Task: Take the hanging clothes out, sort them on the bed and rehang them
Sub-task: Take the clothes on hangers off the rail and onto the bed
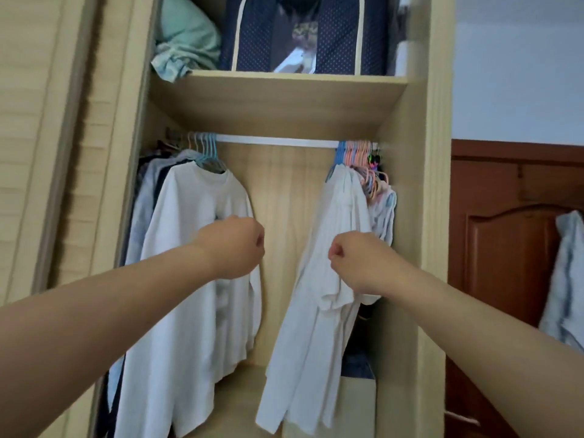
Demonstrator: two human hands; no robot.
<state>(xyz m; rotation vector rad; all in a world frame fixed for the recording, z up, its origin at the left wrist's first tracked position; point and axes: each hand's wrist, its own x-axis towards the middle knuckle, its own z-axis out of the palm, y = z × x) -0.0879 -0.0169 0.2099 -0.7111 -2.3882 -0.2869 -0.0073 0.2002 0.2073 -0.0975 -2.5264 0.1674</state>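
Note:
An open wooden wardrobe has a white rail (pixel 278 141) with clothes pushed to both ends. At the left end a white long-sleeved top (pixel 196 235) hangs in front of darker garments on blue hangers (pixel 207 151). Several white garments (pixel 328 222) hang at the right end beside a bunch of pink and blue hangers (pixel 363 159). My left hand (pixel 235 245) is a closed fist in front of the white top's right sleeve. My right hand (pixel 357 262) is a closed fist in front of the right-hand white garments. I see nothing held in either fist.
The shelf (pixel 278 96) above the rail carries a navy dotted storage bag (pixel 344 33) and mint-green bedding (pixel 186 36). A sliding door (pixel 31 153) stands at the left. A beige box (pixel 357 403) sits on the wardrobe floor. A pale blue garment (pixel 565 279) hangs by the brown door (pixel 505 263).

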